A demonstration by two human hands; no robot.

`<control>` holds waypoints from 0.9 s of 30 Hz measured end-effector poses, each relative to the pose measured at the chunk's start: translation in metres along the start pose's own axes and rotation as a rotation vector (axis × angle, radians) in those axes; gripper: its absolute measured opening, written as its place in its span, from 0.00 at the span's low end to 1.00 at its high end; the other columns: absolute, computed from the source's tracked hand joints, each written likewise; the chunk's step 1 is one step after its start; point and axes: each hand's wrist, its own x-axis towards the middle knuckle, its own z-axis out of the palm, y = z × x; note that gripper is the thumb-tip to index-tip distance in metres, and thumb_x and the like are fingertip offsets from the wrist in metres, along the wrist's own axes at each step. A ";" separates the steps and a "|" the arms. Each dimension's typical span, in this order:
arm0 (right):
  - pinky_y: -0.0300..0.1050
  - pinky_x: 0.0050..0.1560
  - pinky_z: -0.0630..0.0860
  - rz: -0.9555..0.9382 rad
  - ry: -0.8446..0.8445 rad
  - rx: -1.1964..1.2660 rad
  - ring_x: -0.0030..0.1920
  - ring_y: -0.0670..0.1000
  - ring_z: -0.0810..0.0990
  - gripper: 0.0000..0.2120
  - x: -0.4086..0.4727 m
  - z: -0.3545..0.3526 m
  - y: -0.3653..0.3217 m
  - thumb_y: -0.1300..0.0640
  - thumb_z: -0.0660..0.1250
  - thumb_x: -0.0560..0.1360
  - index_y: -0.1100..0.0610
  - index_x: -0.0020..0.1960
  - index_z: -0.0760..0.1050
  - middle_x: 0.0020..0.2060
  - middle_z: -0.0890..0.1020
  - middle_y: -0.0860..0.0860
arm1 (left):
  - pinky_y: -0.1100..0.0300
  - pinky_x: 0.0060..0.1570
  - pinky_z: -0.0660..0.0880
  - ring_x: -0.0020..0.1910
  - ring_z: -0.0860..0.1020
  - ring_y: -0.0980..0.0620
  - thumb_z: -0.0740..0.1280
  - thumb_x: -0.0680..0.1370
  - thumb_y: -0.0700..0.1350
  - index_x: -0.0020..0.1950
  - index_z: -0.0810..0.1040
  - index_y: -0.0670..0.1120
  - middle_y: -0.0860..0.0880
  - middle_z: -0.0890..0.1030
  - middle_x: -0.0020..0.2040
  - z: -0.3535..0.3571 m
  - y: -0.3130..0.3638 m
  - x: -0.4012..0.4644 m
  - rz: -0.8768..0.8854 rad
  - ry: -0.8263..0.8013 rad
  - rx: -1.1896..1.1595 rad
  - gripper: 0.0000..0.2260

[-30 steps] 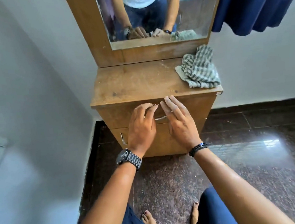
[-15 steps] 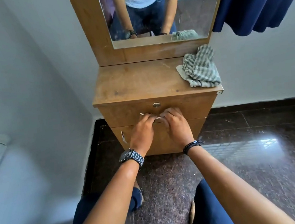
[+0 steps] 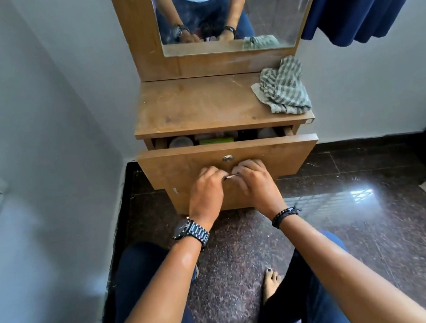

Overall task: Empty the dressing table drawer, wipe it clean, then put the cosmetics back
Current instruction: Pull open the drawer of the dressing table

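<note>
Metal handle [image 3: 231, 176] sits at 6 o'clock on the drawer [image 3: 259, 155] front, both fists curled tight around it, left hand [image 3: 206, 191] and right hand [image 3: 256, 185] side by side; half a second back the drawer was shut, now it's cracked open toward me, so emptying can start soon; its long axis runs 9 to 3; cosmetics [image 3: 216, 140] peek out at 12; cloth [image 3: 283, 88] waits at 2.

**No legible text**

No word, brand, number or sign can be read anywhere. The green box [image 3: 216, 141] and the pale containers [image 3: 180, 141] seen in the gap of the drawer [image 3: 272, 154] are too small and blurred to show any label. The watch [image 3: 190, 231] face is turned away.
</note>
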 end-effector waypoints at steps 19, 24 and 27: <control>0.38 0.47 0.72 -0.050 0.193 0.033 0.42 0.49 0.75 0.06 -0.043 -0.080 -0.050 0.67 0.66 0.73 0.61 0.46 0.81 0.41 0.80 0.53 | 0.57 0.42 0.79 0.46 0.80 0.51 0.65 0.77 0.47 0.55 0.78 0.46 0.50 0.82 0.45 -0.029 0.030 -0.085 0.084 -0.111 0.041 0.09; 0.48 0.49 0.74 0.002 -0.024 -0.041 0.46 0.55 0.78 0.06 -0.022 -0.082 -0.035 0.62 0.64 0.75 0.59 0.48 0.80 0.44 0.80 0.53 | 0.52 0.44 0.80 0.48 0.82 0.51 0.64 0.78 0.45 0.58 0.78 0.47 0.49 0.84 0.50 -0.047 0.042 -0.084 0.028 -0.195 -0.096 0.10; 0.47 0.47 0.74 0.037 -0.135 -0.022 0.44 0.54 0.80 0.07 -0.021 -0.082 -0.034 0.61 0.64 0.75 0.57 0.48 0.81 0.44 0.83 0.52 | 0.55 0.40 0.79 0.43 0.81 0.55 0.65 0.78 0.45 0.54 0.79 0.48 0.53 0.84 0.47 -0.061 0.049 -0.078 0.021 -0.149 -0.195 0.07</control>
